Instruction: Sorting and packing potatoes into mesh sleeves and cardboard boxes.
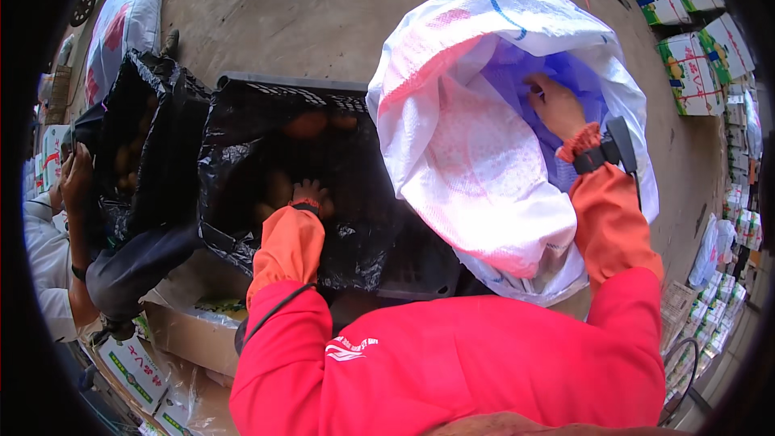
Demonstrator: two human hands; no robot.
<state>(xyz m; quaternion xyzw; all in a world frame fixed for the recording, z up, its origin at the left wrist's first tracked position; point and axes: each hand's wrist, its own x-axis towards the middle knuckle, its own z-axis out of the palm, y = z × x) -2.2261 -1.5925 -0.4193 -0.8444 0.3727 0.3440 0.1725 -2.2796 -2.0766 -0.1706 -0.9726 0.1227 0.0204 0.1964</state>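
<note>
My left hand reaches down into a black plastic crate lined with a black plastic bag. Its fingers are spread beside potatoes in the shadowed bottom; what lies under the palm is hidden. More potatoes show near the far side of the crate. My right hand is inside the mouth of a large white woven sack with pink printing. Its fingers are loosely bent and apart, with nothing visible between them. The bottom of the sack is out of sight.
At left, a co-worker's hand is beside another black-lined container holding potatoes. A full woven sack stands beyond it. Printed cartons are stacked at right. An opened cardboard box sits at lower left.
</note>
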